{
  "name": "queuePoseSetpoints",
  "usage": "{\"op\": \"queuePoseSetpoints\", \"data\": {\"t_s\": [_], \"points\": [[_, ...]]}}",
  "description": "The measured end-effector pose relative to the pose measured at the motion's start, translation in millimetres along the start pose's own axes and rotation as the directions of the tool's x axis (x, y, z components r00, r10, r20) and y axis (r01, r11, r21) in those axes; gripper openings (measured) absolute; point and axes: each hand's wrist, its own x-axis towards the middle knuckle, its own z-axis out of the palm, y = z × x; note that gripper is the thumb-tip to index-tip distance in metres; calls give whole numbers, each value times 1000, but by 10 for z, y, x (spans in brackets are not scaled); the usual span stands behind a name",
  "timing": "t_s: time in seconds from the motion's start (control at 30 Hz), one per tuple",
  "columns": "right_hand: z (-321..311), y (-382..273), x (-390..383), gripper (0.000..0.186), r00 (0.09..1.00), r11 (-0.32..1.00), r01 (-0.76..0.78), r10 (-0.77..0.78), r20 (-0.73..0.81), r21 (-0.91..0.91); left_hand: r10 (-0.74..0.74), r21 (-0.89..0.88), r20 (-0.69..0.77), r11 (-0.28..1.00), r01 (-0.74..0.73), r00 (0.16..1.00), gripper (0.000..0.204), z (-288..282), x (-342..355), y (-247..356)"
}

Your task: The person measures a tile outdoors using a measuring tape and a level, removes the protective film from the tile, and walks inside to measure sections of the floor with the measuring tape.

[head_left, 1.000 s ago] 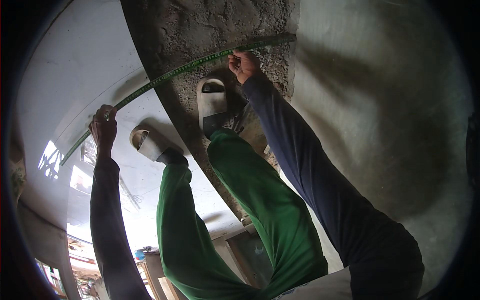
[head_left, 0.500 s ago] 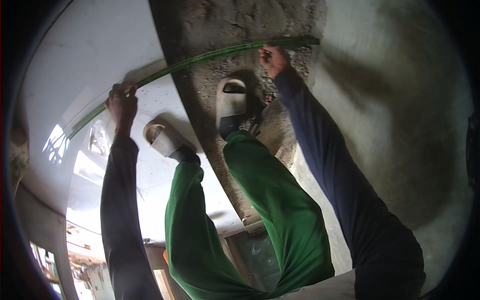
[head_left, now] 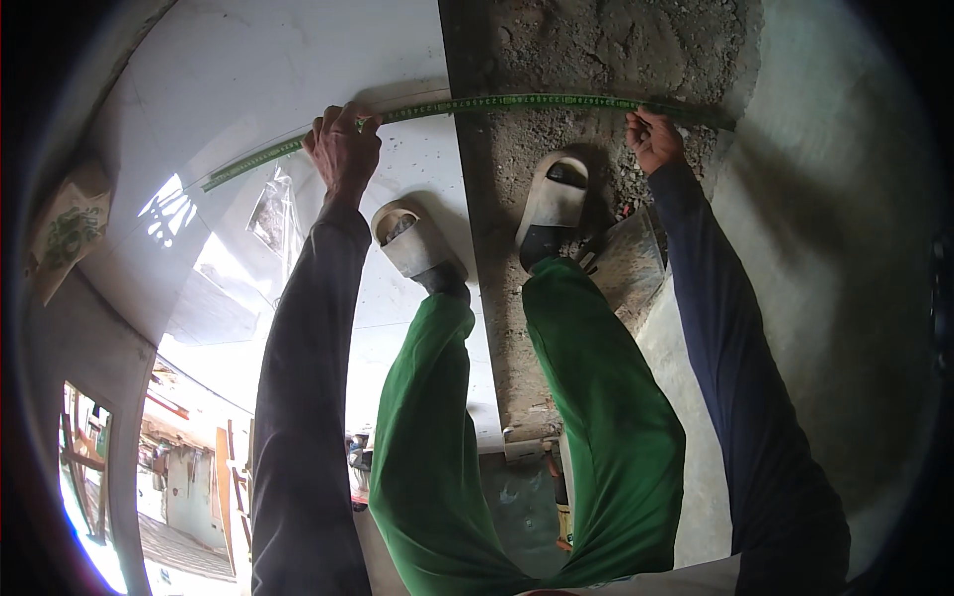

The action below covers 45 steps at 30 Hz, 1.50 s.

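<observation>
A long green ruler [head_left: 517, 100] with printed markings lies crosswise in front of me. It runs from the smooth pale slab [head_left: 422, 164] on the left, over a strip of rough ground [head_left: 596, 45], to the foot of the grey wall [head_left: 835, 238] on the right. My left hand [head_left: 345, 159] grips the ruler over the slab, fingers bent across it. Toward the wall end, my right hand [head_left: 656, 144] pinches its near edge with curled fingers. A thin line on the slab runs close to the ruler's far side.
My sandalled feet stand between my arms, the left sandal [head_left: 402, 238] on the slab and the right sandal [head_left: 552, 204] on rough ground. A flat broken piece [head_left: 626, 263] lies by the wall. Clear plastic [head_left: 276, 214] rests on the slab; a printed bag [head_left: 75, 223] stands far left.
The whole view has shifted, so hands, ruler and feet appear farther right. Both hands keep their hold at about the same places on the ruler.
</observation>
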Motion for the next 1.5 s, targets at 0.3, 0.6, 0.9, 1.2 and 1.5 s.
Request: {"op": "queuePoseSetpoints", "data": {"t_s": [0.3, 0.6, 0.9, 1.2, 1.5], "points": [[9, 1, -36, 17, 999, 998, 31, -32, -18, -47, -16, 19, 52, 1000, 15, 999, 19, -11, 19, -2], [67, -3, -122, 19, 1000, 998, 14, -14, 0, -57, 37, 61, 11, 997, -37, 999, 14, -34, 33, -60], [186, 257, -183, 17, 1000, 1000, 29, -29, 8, 12, 54, 120, 20, 991, -56, 998, 18, -106, 24, -168], [297, 289, -194, 12, 999, 984, -1, -6, 35, 177, 94, 319, 48, 942, -104, 994, 26, 38, 63, -302], [227, -1, -266, 11, 998, 991, 68, -68, -9, 111, -12, 290, 157, 956, -34, 988, 25, 53, 123, 102]]}}
